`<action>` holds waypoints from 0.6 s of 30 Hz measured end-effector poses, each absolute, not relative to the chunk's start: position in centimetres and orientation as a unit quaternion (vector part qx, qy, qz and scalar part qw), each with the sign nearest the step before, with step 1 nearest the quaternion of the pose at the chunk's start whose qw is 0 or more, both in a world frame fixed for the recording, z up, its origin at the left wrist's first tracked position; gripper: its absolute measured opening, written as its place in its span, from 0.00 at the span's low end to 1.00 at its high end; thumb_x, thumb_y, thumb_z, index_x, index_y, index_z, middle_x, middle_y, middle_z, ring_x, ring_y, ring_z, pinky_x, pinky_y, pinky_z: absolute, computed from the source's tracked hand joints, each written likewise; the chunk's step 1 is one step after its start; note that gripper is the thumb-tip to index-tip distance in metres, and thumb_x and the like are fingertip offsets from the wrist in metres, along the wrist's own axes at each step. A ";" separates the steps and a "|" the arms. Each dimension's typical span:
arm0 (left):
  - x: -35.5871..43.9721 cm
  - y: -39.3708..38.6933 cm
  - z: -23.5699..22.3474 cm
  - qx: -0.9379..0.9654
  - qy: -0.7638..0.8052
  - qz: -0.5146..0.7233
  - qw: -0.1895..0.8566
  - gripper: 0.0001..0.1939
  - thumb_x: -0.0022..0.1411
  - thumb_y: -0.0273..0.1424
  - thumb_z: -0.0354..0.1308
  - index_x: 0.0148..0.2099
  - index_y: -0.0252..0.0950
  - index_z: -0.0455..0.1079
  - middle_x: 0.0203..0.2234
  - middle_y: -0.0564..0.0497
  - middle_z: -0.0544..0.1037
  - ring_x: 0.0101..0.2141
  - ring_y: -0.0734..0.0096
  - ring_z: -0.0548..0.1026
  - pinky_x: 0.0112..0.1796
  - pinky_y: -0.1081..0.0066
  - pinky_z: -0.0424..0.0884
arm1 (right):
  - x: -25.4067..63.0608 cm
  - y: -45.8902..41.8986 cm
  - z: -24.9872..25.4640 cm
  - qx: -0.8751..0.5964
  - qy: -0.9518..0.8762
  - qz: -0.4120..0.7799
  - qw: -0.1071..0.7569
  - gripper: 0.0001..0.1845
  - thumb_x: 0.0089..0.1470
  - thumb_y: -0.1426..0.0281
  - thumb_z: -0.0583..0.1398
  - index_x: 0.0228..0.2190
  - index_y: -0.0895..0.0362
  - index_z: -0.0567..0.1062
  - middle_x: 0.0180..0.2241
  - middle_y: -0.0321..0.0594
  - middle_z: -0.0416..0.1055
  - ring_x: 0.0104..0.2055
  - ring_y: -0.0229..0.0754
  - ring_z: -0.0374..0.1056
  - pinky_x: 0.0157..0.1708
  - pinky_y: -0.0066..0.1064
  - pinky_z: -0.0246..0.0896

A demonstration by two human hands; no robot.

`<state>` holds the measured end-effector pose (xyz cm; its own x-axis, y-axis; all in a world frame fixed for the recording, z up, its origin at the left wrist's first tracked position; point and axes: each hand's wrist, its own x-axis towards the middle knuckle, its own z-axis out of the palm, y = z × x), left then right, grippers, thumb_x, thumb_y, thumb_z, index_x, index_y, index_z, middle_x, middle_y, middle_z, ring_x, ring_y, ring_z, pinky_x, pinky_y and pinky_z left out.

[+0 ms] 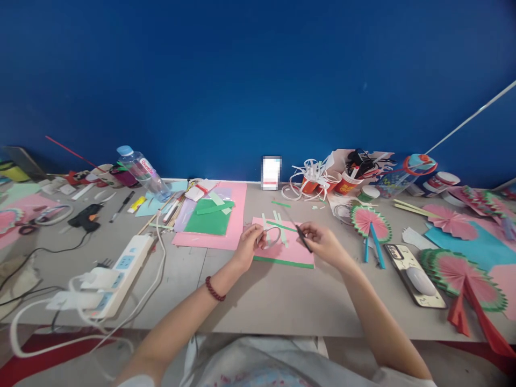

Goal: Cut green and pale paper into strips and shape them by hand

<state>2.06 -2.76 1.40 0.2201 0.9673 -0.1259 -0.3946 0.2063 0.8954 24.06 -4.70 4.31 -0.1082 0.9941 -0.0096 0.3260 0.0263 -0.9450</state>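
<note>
My left hand point(246, 246) pinches a thin pale ring point(278, 236), which looks like a roll of tape, at its left edge. In my right hand point(324, 244) is a slim black-handled tool point(303, 239) with a narrow tip pointing up and left; whether it is a craft knife or scissors I cannot tell. Both hands hover around a pink paper sheet point(296, 257) with a green strip point(282, 262) along its near edge. Pale green strips point(278, 219) lie across the sheet's far part, partly hidden behind the ring.
To the left lie green paper point(209, 223), a white power strip point(127, 274) with cables, and a tilted bottle point(147, 174). Rightward are pleated paper fans point(371, 223), a phone point(403, 263) with a mouse point(420, 280) on it, and cups point(349, 184). A blue wall point(258, 91) closes the back.
</note>
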 end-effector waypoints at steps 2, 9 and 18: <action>1.7 -2.8 1.2 0.380 0.376 0.525 0.662 0.14 0.54 0.37 0.57 0.25 0.36 0.59 0.20 0.56 0.65 0.19 0.81 0.60 0.23 0.74 0.59 | 22.3 -6.2 4.9 -0.504 -0.631 0.474 0.352 0.16 0.48 0.58 0.63 0.33 0.56 0.72 0.25 0.35 0.67 0.24 0.34 0.58 0.22 0.25 0.55; 1.1 -3.0 0.7 0.384 0.364 0.569 0.629 0.14 0.51 0.34 0.58 0.22 0.36 0.57 0.19 0.56 0.60 0.23 0.77 0.62 0.26 0.74 0.61 | 20.4 -8.9 2.7 -0.376 -0.536 0.687 0.314 0.26 0.50 0.45 0.58 0.32 0.56 0.68 0.27 0.35 0.65 0.22 0.32 0.54 0.22 0.26 0.53; 0.9 -3.1 0.6 0.384 0.348 0.592 0.617 0.13 0.52 0.33 0.57 0.21 0.35 0.58 0.19 0.55 0.61 0.24 0.76 0.61 0.26 0.74 0.60 | 20.6 -8.6 1.0 -0.336 -0.505 0.732 0.311 0.27 0.48 0.46 0.61 0.32 0.59 0.69 0.26 0.36 0.64 0.21 0.30 0.50 0.20 0.25 0.46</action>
